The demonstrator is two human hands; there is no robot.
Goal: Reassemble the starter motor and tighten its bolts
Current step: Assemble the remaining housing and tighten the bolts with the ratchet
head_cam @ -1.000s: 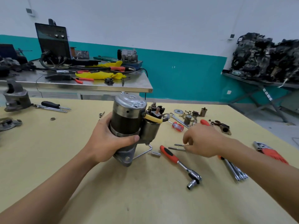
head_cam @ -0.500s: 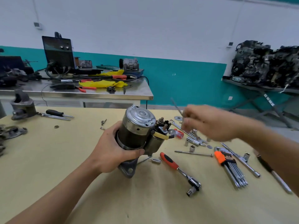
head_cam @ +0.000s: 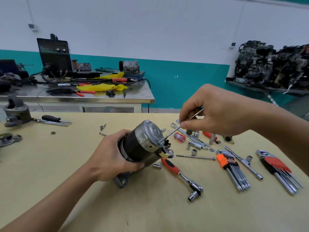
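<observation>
Fingers (head_cam: 184, 125) of the right hand (head_cam: 217, 111) pinched a long bolt (head_cam: 169, 134) near its middle, thumb and forefinger pressed together on the thin steel shaft. The bolt slanted down and to the left, its lower tip touching a small ear at the rim of the starter motor (head_cam: 142, 148). The left hand (head_cam: 113, 156) gripped the motor's body, fingers curled over the top and thumb underneath, holding it tilted with its end cap (head_cam: 150, 133) facing up and toward the right hand. The motor's lower foot (head_cam: 121, 180) rested on the tabletop (head_cam: 66, 164).

Judging by this, the step in hand was threading the first through-bolt into its hole in the end cap. The next move likely called for lining the shaft up with the hole, sliding it the full length of the body, and starting the thread by hand before any tool was used. Whether the tip had already entered the hole could not be told.

The motor's body was a dark, smooth cylinder; the cap was bright pressed metal with shallow rings, and the foot was rough grey casting. A second bolt (head_cam: 195, 157), equally long and slim, lay flat on the tabletop just to the right of the motor. A ratchet (head_cam: 180, 174) with a red and black rubber grip and chrome head lay near it, with loose shiny sockets (head_cam: 194, 152) and two sets of hex keys (head_cam: 232, 168) beyond. The tabletop was matte, pale yellow.
</observation>
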